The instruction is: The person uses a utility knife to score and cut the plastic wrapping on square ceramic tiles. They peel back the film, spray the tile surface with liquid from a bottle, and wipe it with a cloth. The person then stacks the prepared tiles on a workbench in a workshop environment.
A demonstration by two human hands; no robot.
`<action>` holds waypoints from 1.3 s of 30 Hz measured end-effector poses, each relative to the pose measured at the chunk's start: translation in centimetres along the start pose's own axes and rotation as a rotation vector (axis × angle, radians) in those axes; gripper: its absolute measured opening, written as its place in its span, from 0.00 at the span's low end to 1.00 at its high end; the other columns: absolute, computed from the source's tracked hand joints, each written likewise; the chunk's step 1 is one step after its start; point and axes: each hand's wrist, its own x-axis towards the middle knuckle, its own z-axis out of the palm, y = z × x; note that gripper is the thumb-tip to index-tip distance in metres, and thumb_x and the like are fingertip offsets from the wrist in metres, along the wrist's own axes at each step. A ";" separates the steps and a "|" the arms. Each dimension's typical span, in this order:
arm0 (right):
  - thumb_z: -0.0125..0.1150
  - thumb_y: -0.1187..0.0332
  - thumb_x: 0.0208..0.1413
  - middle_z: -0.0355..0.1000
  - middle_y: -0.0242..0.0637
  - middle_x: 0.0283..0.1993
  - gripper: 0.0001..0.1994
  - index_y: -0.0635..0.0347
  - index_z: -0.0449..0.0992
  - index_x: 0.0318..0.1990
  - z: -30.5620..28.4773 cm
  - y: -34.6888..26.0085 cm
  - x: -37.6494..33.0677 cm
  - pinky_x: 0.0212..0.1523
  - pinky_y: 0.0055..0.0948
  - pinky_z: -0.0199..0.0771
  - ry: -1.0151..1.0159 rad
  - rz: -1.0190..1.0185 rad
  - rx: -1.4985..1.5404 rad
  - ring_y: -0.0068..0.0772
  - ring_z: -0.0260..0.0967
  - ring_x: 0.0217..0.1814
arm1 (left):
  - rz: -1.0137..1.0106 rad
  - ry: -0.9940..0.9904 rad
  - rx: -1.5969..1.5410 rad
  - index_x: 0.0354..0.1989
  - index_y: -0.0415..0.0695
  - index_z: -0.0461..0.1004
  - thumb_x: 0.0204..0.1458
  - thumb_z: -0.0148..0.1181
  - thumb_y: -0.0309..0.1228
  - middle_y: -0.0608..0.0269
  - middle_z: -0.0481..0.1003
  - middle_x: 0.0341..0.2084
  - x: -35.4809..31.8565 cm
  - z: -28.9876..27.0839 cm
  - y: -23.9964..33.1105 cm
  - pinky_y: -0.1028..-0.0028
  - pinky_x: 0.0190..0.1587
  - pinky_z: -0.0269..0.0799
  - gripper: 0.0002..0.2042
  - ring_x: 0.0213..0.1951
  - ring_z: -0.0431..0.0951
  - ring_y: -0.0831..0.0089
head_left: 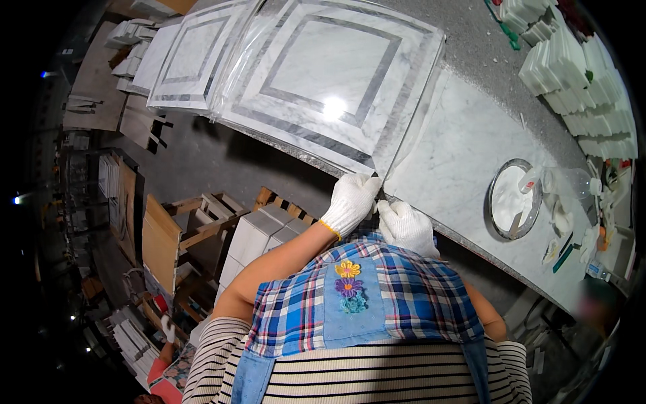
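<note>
My left hand [353, 203], in a white knit glove with a yellow cuff, is closed at the near corner of a square marble panel [323, 64]. The panel is white with inlaid grey bands and lies on the workbench. Just right of it my right hand [408, 229], gloved in white too, has its fingers pinched together by the bench edge. Something small and dark shows between the two hands, too hidden to name. A second banded marble panel [192, 60] lies to the left, with clear plastic film [232, 64] between the panels.
On the white slab [451, 141] at right stands a metal bowl [493, 214] of white paste with a spatula. A clear plastic bottle [570, 182] lies beside it. White tiles [572, 74] are stacked behind. Boxes [254, 236] and wooden crates fill the lower left, where another person's gloved hand [168, 328] shows.
</note>
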 end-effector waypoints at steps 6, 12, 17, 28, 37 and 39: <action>0.67 0.67 0.55 0.69 0.39 0.34 0.20 0.59 0.78 0.55 0.8 0.1 -0.4 0.26 0.36 0.78 0.057 0.022 0.045 0.40 0.75 0.28 | 0.069 0.021 0.080 0.25 0.35 0.77 0.64 0.57 0.35 0.61 0.74 0.13 -0.2 0.2 0.2 0.74 0.18 0.66 0.18 0.13 0.72 0.75; 0.65 0.69 0.61 0.76 0.51 0.44 0.18 0.66 0.77 0.57 1.1 -0.2 -1.1 0.38 0.39 0.83 0.037 0.318 0.330 0.50 0.80 0.37 | 0.252 0.072 0.201 0.30 0.34 0.81 0.63 0.58 0.38 0.58 0.78 0.16 -0.2 0.8 -0.3 0.72 0.23 0.72 0.17 0.17 0.76 0.74; 0.65 0.70 0.63 0.77 0.54 0.47 0.18 0.68 0.76 0.58 2.9 0.0 -2.4 0.42 0.37 0.83 0.049 0.545 0.575 0.46 0.82 0.41 | 0.300 0.065 0.287 0.30 0.34 0.81 0.62 0.59 0.40 0.56 0.78 0.17 -0.8 0.8 0.3 0.70 0.29 0.74 0.18 0.21 0.79 0.73; 0.65 0.74 0.60 0.76 0.51 0.41 0.15 0.66 0.79 0.55 0.6 0.9 -1.5 0.38 0.35 0.80 0.159 0.163 0.298 0.45 0.79 0.36 | 0.123 -0.121 0.174 0.36 0.35 0.82 0.64 0.60 0.40 0.62 0.77 0.20 -3.2 -1.6 0.7 0.74 0.28 0.71 0.18 0.22 0.75 0.78; 0.64 0.69 0.64 0.78 0.49 0.41 0.12 0.57 0.83 0.53 -1.1 0.2 0.6 0.41 0.39 0.78 0.038 0.659 0.496 0.48 0.78 0.39 | 0.167 -0.117 0.233 0.40 0.34 0.82 0.65 0.60 0.41 0.63 0.79 0.22 -2.3 -1.7 -0.7 0.74 0.31 0.72 0.18 0.25 0.75 0.78; 0.62 0.69 0.65 0.79 0.49 0.44 0.14 0.56 0.82 0.56 -0.6 0.4 0.8 0.44 0.39 0.78 0.030 0.606 0.516 0.49 0.79 0.41 | 0.142 -0.116 0.213 0.41 0.34 0.82 0.65 0.60 0.40 0.62 0.79 0.23 -2.3 -1.6 -0.3 0.74 0.32 0.72 0.18 0.26 0.76 0.78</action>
